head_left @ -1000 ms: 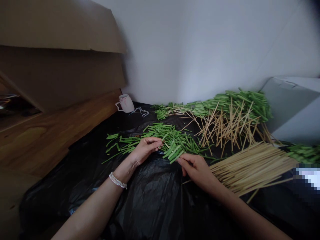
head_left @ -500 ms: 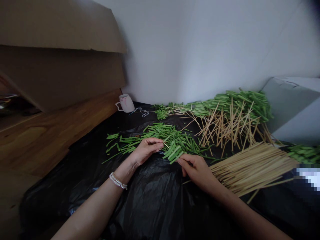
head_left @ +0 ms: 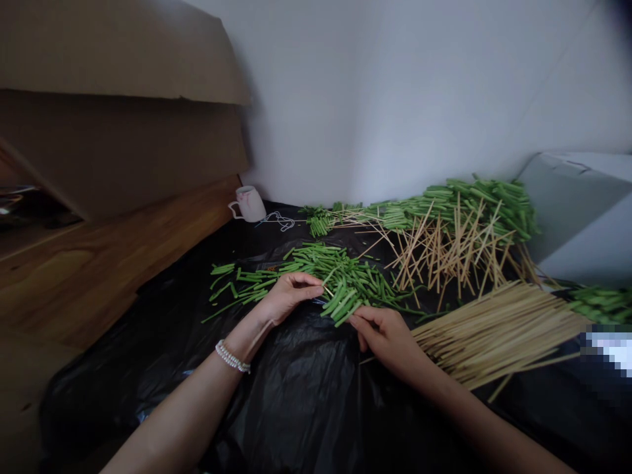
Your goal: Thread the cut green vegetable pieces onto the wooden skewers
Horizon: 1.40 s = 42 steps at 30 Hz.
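Observation:
Between my hands is a short row of cut green stems (head_left: pixel 342 304), lying side by side on a thin bamboo skewer (head_left: pixel 326 289). My left hand (head_left: pixel 296 293), with a beaded bracelet at the wrist, pinches the skewer's light-coloured end between thumb and fingers. On the other side, my right hand (head_left: pixel 378 329) is closed on the near right end of the row; the skewer's other end is hidden there. Just behind both hands spreads a loose pile of cut green stems (head_left: pixel 316 258).
Black plastic sheeting (head_left: pixel 291 395) covers the work surface. Bare skewers (head_left: pixel 503 329) lie bundled at right. Behind them are filled skewers (head_left: pixel 474 204) with their sticks pointing forward. A white mug (head_left: pixel 249 204) stands near the wall; a cardboard box (head_left: pixel 123 145) is at left.
Both hands hold nearly the same place. The row of stems between them has tilted slightly, and my left fingertips have shifted a little on the skewer's end.

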Tool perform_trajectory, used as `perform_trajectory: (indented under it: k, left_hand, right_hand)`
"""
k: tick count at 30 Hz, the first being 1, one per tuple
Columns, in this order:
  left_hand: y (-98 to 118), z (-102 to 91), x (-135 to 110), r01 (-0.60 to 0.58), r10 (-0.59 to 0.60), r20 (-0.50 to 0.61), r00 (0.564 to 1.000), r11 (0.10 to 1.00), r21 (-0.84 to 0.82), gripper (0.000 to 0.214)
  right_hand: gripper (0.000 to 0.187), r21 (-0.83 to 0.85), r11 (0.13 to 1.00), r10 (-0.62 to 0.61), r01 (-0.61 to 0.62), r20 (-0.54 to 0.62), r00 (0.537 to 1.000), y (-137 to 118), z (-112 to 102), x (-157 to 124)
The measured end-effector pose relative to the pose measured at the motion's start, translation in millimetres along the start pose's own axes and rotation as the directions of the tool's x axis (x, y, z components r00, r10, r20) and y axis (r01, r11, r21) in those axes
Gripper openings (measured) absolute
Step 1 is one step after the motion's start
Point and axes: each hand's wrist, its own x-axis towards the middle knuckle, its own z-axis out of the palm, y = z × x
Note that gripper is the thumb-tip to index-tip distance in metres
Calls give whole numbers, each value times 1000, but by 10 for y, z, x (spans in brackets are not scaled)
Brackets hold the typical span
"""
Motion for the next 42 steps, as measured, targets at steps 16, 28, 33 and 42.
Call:
perform_trajectory:
  k: [16, 28, 33, 42]
  left_hand:
    - [-27, -34, 19, 104, -98, 48, 994, 987, -125, 25]
    - [2, 22, -23, 213, -201, 79, 976, 959, -187, 24]
    - [-5, 31, -30, 207, -193, 95, 977, 964, -168, 23]
    - [-43, 19, -22, 192, -176, 123, 977, 972, -134, 23]
  right_hand:
    - [41, 9, 1000, -8, 8, 1, 1000, -2, 9, -5]
    - [40, -14, 1000, -22, 21, -17, 1000, -1, 30, -12]
    - [39, -18, 1000, -20, 20, -12, 1000, 13, 39, -11]
    - [39, -27, 999, -40, 39, -16, 999, 7, 37, -11]
